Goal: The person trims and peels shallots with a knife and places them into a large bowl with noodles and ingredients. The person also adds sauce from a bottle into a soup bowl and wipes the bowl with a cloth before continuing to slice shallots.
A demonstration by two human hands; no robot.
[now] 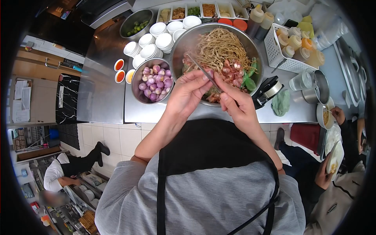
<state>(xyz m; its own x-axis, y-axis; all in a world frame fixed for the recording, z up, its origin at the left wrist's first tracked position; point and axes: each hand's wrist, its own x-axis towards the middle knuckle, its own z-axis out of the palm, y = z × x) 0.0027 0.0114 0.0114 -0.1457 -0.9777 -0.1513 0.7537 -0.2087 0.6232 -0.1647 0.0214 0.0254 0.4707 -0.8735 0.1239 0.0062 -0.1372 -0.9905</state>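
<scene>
Both hands meet over a large steel bowl (255, 41) and pinch a thin, straight, grey blade-like tool (205, 71), probably a narrow knife. My left hand (188, 91) closes its thumb and fingers near the middle of it. At its lower end, the fingers of my right hand (238, 101) are closed; whether a small piece is also between them is hidden. Under the hands the bowl holds a heap of brown noodle-like strands (223, 45), reddish pieces (232, 74) and a green plastic-like scrap (248, 82). Left of it, purple shallots (156, 81) fill a smaller steel bowl (135, 87).
Stacked white bowls (149, 51), sauce cups (119, 65) and a bowl of green limes (139, 26) stand at left. A tape dispenser (270, 91), green cloth (281, 102) and white bottle basket (274, 51) lie right. Other people are at both sides; one holds a plate (335, 158).
</scene>
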